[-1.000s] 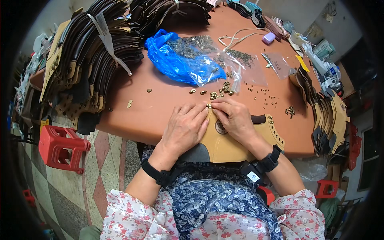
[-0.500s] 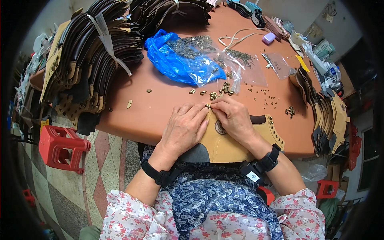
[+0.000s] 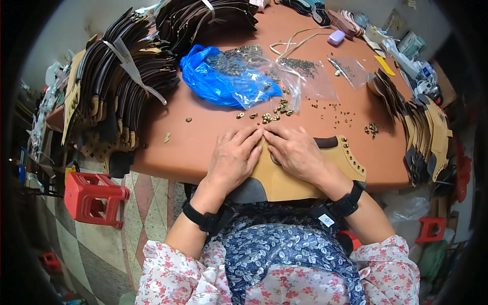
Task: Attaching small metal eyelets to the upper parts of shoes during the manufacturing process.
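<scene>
While its top corner is pinched by the left hand (image 3: 229, 157) and right hand (image 3: 302, 155), a tan piece (image 3: 292, 185) is spread beneath them, its grey panel (image 3: 250, 191) seen below the left, its brown strip (image 3: 326, 143) and metal eyelets (image 3: 347, 151) beyond the right.

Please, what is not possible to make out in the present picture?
- Head view: what, if anything, the left hand and right hand pinch; fingers cover it.
- Head view: the part of the tan leather piece under the right hand; that hand hides it.
- Head view: exact shapes of the small metal bits; too small.
- Head view: the far dark stack; upper edge cuts it off.
</scene>
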`<state>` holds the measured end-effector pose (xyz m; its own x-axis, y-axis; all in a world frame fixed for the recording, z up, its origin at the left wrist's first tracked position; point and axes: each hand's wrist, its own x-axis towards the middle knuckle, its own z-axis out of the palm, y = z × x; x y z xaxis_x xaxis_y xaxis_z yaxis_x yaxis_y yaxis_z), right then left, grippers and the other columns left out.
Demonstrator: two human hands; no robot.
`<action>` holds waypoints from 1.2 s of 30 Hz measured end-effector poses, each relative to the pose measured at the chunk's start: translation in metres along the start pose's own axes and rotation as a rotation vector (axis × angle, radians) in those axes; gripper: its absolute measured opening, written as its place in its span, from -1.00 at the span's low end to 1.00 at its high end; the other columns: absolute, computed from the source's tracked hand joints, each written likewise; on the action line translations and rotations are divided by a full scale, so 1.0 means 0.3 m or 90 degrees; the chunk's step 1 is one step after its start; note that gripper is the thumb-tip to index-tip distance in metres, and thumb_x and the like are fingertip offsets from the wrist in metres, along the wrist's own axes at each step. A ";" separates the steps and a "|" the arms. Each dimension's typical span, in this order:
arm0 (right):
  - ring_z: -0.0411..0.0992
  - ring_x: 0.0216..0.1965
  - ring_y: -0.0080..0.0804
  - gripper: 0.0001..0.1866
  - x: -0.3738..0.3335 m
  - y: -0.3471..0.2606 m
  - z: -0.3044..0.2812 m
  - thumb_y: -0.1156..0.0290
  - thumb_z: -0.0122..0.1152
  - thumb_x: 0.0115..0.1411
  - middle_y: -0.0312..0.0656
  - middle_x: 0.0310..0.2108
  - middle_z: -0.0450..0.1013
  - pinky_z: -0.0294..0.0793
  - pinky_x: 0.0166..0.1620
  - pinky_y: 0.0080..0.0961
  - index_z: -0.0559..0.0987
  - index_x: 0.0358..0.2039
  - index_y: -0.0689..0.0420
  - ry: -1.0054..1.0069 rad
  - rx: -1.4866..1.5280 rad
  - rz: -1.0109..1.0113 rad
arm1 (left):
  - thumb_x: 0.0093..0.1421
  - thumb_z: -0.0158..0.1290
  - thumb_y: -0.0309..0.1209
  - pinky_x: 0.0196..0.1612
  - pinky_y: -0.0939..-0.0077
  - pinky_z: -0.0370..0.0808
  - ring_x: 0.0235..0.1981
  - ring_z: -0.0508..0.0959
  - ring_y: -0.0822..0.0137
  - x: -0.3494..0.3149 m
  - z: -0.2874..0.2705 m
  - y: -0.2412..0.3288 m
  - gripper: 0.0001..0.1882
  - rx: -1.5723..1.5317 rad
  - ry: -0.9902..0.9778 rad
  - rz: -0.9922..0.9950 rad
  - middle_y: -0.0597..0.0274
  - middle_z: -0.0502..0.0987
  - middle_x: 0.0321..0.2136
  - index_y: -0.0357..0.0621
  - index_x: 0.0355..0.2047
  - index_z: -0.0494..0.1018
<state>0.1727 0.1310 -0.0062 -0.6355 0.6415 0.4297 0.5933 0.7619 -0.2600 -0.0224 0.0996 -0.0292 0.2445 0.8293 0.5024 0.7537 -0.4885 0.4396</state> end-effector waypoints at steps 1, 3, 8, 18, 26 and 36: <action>0.49 -0.13 -0.24 -0.76 -0.001 0.000 0.003 0.42 0.17 0.21 -0.16 -0.11 0.49 0.38 -0.13 -0.30 0.58 -0.13 0.22 0.005 -0.003 -0.002 | 0.19 0.14 -0.39 0.05 0.21 0.42 -0.06 0.51 0.10 0.002 0.000 -0.005 -0.67 -0.002 0.005 0.002 0.21 0.57 -0.02 -0.09 -0.02 0.56; 0.49 -0.15 -0.25 -0.77 0.000 -0.005 0.003 0.41 0.16 0.22 -0.17 -0.13 0.49 0.36 -0.15 -0.30 0.58 -0.15 0.23 0.003 -0.004 -0.003 | 0.20 0.14 -0.39 0.03 0.23 0.42 -0.07 0.51 0.12 0.007 -0.005 -0.009 -0.71 -0.013 0.003 -0.011 0.22 0.58 -0.06 -0.09 -0.06 0.58; 0.48 -0.22 -0.25 -0.81 -0.010 0.000 0.013 0.42 0.12 0.24 -0.20 -0.16 0.49 0.33 -0.20 -0.26 0.58 -0.21 0.23 0.015 -0.008 -0.014 | 0.20 0.15 -0.46 -0.05 0.28 0.49 -0.13 0.54 0.05 0.038 -0.026 -0.008 -0.80 -0.009 -0.028 -0.025 0.14 0.61 -0.13 -0.19 -0.16 0.61; 0.47 -0.19 -0.25 -0.84 -0.011 0.005 0.029 0.48 0.08 0.17 -0.16 -0.17 0.50 0.33 -0.15 -0.30 0.60 -0.30 0.23 0.052 -0.008 -0.018 | 0.19 0.14 -0.42 -0.18 0.15 0.51 -0.24 0.60 -0.02 0.152 -0.030 -0.002 -0.87 -0.071 -0.078 -0.186 0.03 0.62 -0.31 -0.14 -0.28 0.61; 0.46 -0.16 -0.26 -0.86 -0.010 0.005 0.026 0.47 0.09 0.16 -0.16 -0.21 0.49 0.33 -0.12 -0.29 0.60 -0.34 0.21 0.035 0.008 0.002 | 0.16 0.12 -0.46 -0.20 0.12 0.52 -0.27 0.61 -0.03 0.204 -0.010 -0.004 -0.90 0.058 -0.112 -0.149 0.00 0.62 -0.37 -0.11 -0.34 0.61; 0.47 -0.10 -0.27 -0.82 -0.007 -0.002 0.015 0.47 0.09 0.17 -0.16 -0.09 0.51 0.34 -0.10 -0.30 0.62 -0.29 0.23 0.015 0.016 0.011 | 0.17 0.14 -0.53 -0.15 0.23 0.53 -0.25 0.62 0.00 0.167 -0.035 -0.014 -0.81 -0.063 -0.077 -0.114 -0.05 0.61 -0.30 -0.24 -0.18 0.60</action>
<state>0.1714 0.1297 -0.0110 -0.6125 0.6530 0.4455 0.5919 0.7524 -0.2890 -0.0199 0.1403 0.0019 0.1888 0.9285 0.3196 0.7298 -0.3505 0.5869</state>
